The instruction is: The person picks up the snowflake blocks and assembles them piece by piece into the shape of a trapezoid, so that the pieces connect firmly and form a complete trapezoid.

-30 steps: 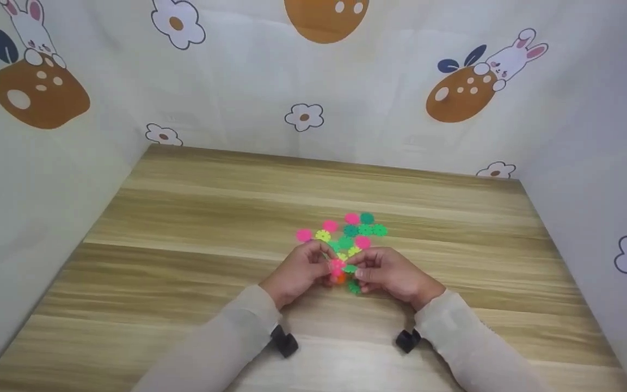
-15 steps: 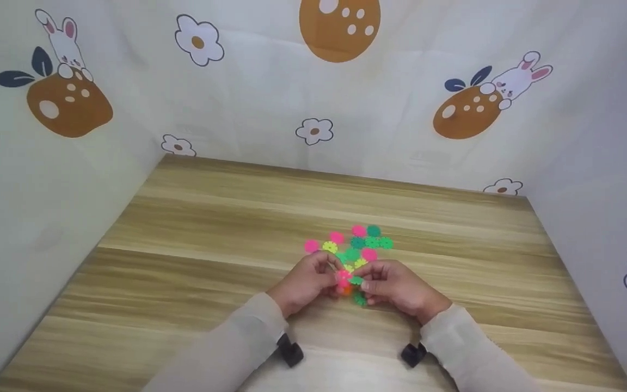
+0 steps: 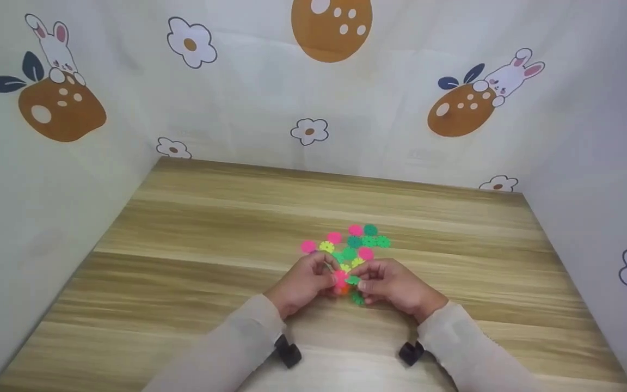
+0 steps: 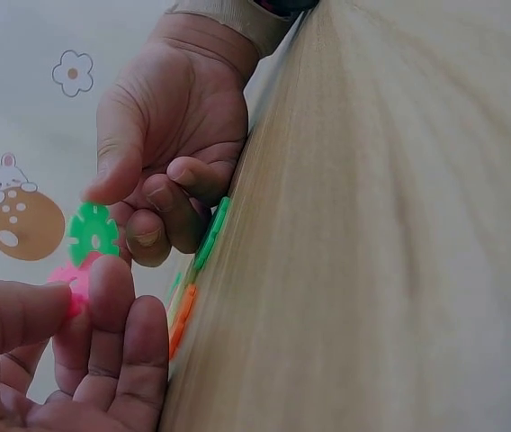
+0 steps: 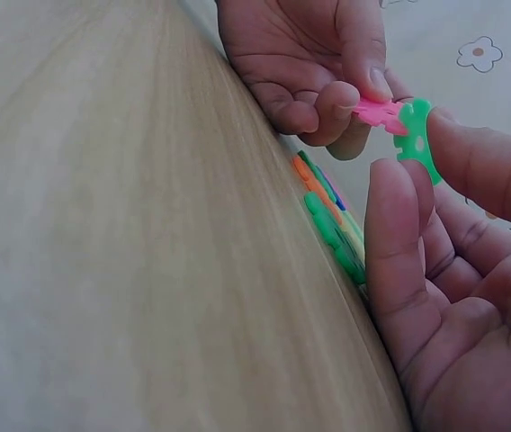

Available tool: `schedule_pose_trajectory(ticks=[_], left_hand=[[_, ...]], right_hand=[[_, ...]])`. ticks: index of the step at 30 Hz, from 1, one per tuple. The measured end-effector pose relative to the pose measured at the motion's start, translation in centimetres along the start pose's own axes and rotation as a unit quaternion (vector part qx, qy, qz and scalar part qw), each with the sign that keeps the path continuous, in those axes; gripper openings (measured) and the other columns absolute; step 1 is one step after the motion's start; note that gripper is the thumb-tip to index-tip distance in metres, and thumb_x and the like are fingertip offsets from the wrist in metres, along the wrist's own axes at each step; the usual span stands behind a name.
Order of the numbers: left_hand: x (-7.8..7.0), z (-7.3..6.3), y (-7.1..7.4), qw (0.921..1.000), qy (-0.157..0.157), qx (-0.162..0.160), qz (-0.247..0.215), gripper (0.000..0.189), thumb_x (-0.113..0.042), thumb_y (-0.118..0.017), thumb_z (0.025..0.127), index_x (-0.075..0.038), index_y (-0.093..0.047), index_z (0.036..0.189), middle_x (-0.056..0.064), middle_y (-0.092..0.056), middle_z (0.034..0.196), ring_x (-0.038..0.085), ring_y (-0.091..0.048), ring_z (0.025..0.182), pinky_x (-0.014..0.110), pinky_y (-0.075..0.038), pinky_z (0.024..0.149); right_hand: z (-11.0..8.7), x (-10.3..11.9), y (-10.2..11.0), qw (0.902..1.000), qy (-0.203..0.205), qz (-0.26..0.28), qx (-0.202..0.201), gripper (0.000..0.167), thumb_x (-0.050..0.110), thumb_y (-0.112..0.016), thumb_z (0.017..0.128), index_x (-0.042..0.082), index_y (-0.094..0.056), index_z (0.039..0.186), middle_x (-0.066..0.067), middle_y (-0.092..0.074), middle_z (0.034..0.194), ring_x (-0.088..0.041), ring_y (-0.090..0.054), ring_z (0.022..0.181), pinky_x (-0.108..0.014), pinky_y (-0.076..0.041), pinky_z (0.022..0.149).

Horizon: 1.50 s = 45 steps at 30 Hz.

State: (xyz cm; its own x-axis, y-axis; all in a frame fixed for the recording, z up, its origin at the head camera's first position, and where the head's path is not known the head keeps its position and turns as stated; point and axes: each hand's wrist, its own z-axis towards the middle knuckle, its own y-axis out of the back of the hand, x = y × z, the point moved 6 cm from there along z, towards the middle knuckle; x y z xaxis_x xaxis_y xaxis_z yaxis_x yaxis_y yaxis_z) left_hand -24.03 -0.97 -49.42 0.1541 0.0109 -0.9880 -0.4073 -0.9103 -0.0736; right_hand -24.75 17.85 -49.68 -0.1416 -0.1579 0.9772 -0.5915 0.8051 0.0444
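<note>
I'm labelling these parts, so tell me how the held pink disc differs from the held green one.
The left hand pinches the pink disc, the right hand the green disc. In the head view, the pink disc shows a broad face, while the green disc looks narrow and slanted. Both have notched rims.

I can't see all of the pink piece [image 3: 340, 279] under the left fingers [image 4: 110, 286], nor the edge of the green piece [image 5: 410, 121] that the right fingers [image 5: 390, 211] cover. An orange piece [image 3: 344, 291] is mostly hidden. The far pink disc [image 3: 355, 230] looks too blurred for detail.
</note>
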Motion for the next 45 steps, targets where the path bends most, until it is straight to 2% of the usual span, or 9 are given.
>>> schedule_pose_trajectory(ticks=[6,12,16,20,23,30,34,40,45], left_hand=[[0.2,0.2,0.0,0.9998,0.006,0.003,-0.020,0.017,0.006,-0.062,0.096,-0.005,-0.059,0.109,0.005,-0.061,0.086,0.017,-0.067,0.080,0.033,-0.062,0.080],[0.2,0.4,-0.1,0.9996,0.006,-0.001,-0.028,0.018,0.007,-0.061,0.097,-0.006,-0.055,0.107,0.005,-0.061,0.088,0.016,-0.067,0.081,0.032,-0.061,0.078],[0.5,0.5,-0.1,0.9988,0.013,-0.010,-0.046,0.018,0.007,-0.060,0.097,-0.007,-0.053,0.107,0.004,-0.060,0.087,0.016,-0.066,0.079,0.031,-0.061,0.077],[0.6,0.4,-0.1,0.9980,0.016,-0.014,-0.060,0.018,0.007,-0.060,0.098,-0.006,-0.052,0.107,0.005,-0.058,0.087,0.016,-0.065,0.078,0.032,-0.062,0.077],[0.5,0.2,0.0,0.9978,0.016,-0.014,-0.063,0.019,0.008,-0.059,0.097,-0.006,-0.051,0.107,0.004,-0.057,0.086,0.016,-0.065,0.078,0.033,-0.062,0.078],[0.5,0.1,0.0,0.9977,0.020,-0.009,-0.065,0.017,0.006,-0.060,0.098,-0.006,-0.052,0.108,0.004,-0.057,0.087,0.016,-0.065,0.077,0.032,-0.061,0.078],[0.4,0.0,0.1,0.9977,0.027,-0.012,-0.061,0.017,0.004,-0.061,0.099,-0.007,-0.052,0.108,0.005,-0.060,0.088,0.016,-0.065,0.078,0.032,-0.061,0.077],[0.4,0.1,0.0,0.9976,0.026,-0.005,-0.064,0.016,0.004,-0.059,0.099,-0.007,-0.053,0.109,0.005,-0.062,0.091,0.017,-0.065,0.079,0.033,-0.061,0.079],[0.5,0.1,0.0,0.9978,0.027,-0.003,-0.060,0.015,0.004,-0.059,0.100,-0.007,-0.053,0.109,0.005,-0.062,0.092,0.018,-0.065,0.081,0.035,-0.062,0.081]], right_hand=[[0.1,0.0,0.0,0.9999,-0.005,0.009,-0.005,0.031,0.009,-0.069,0.101,-0.006,-0.066,0.128,0.000,-0.066,0.091,-0.011,-0.063,0.079,-0.026,-0.062,0.074],[0.2,0.0,0.4,0.9979,-0.004,0.064,0.000,0.036,0.010,-0.062,0.105,-0.006,-0.061,0.138,0.000,-0.067,0.092,-0.010,-0.063,0.078,-0.027,-0.062,0.074],[0.4,0.1,2.2,0.9946,-0.005,0.090,-0.052,0.042,0.013,-0.060,0.107,-0.008,-0.055,0.143,0.002,-0.065,0.089,-0.009,-0.061,0.074,-0.025,-0.061,0.070],[0.3,0.1,5.2,0.9872,-0.022,0.055,-0.148,0.049,0.017,-0.061,0.106,-0.008,-0.051,0.148,0.000,-0.061,0.085,-0.008,-0.057,0.067,-0.023,-0.059,0.063],[0.1,0.0,6.9,0.9826,-0.041,0.001,-0.181,0.054,0.018,-0.061,0.106,0.000,-0.045,0.155,-0.002,-0.060,0.080,-0.009,-0.055,0.059,-0.024,-0.057,0.056],[-0.1,0.1,7.5,0.9783,-0.087,-0.110,-0.152,0.072,0.025,-0.065,0.103,0.017,-0.032,0.166,-0.004,-0.058,0.071,-0.010,-0.045,0.049,-0.025,-0.049,0.047],[-0.3,0.2,6.9,0.9726,-0.101,-0.152,-0.144,0.071,0.029,-0.069,0.102,0.017,-0.038,0.164,-0.003,-0.058,0.068,-0.010,-0.043,0.046,-0.025,-0.045,0.045],[-0.3,0.1,7.1,0.9712,-0.089,-0.145,-0.167,0.047,0.018,-0.069,0.099,0.009,-0.060,0.144,0.000,-0.055,0.065,-0.010,-0.041,0.046,-0.024,-0.042,0.044],[-0.4,-0.1,7.3,0.9705,-0.094,-0.140,-0.172,0.055,0.014,-0.075,0.094,0.016,-0.061,0.147,0.004,-0.048,0.058,-0.010,-0.041,0.045,-0.024,-0.041,0.044]])
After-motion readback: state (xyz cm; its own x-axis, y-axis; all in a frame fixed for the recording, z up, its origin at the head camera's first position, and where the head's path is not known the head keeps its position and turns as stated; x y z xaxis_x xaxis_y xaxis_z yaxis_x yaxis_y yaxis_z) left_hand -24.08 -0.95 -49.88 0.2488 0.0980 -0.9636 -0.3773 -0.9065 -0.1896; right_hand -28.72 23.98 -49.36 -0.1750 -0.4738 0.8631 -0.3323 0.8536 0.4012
